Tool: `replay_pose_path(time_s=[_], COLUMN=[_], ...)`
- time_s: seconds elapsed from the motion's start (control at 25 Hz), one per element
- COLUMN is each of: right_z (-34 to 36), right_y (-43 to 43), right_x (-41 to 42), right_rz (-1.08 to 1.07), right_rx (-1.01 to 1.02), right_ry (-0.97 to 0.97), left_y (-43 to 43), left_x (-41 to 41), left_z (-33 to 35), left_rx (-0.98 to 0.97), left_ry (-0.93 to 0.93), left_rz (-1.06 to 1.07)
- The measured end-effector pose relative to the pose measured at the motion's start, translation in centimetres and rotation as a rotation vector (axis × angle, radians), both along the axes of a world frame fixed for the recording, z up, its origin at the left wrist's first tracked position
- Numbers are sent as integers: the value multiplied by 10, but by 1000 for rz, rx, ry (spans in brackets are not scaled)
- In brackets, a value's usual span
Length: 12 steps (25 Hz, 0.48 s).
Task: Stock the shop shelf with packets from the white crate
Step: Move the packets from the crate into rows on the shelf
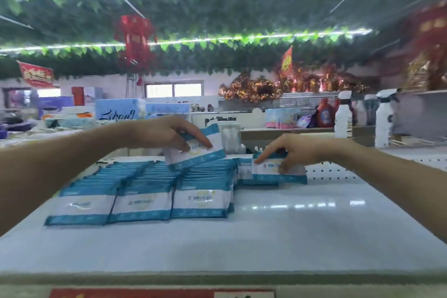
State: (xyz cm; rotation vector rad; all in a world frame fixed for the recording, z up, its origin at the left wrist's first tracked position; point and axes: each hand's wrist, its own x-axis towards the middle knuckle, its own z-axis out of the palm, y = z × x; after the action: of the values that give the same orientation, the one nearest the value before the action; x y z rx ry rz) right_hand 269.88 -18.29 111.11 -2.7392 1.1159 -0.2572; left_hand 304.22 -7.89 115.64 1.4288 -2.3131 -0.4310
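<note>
Left hand (169, 134) grips a packet (196, 150) tilted just above the back of the rows (145, 191) — its long axis runs across the shelf (290, 225). Right hand (295, 150) pinches a second packet (278, 172) standing right of the rows — nearer the bare space. No crate shows.

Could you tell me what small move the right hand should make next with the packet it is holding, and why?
Probably lower the packet in the right hand flat onto the short stack just right of the three full rows. That stack sits much lower than the rows, and bare shelf stretches to its right, so the fourth row looks unfinished.
</note>
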Motion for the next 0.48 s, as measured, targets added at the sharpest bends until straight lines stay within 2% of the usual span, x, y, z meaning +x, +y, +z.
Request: replay_pose_path(time_s=[0.2,0.4,0.48], right_z=[-51,-69,-72], right_y=[-60,-100,-108], right_x=[26,45,45], right_rz=[28,96,93], right_rx=[-85,-467,-513], right_ry=[35,123,114], left_y=[-30,-50,-58], left_x=[-13,-16,-27], left_z=[-3,-5,-8], left_rx=[-32,22,32], left_ry=[-19,-4,28], left_rz=[40,91,88])
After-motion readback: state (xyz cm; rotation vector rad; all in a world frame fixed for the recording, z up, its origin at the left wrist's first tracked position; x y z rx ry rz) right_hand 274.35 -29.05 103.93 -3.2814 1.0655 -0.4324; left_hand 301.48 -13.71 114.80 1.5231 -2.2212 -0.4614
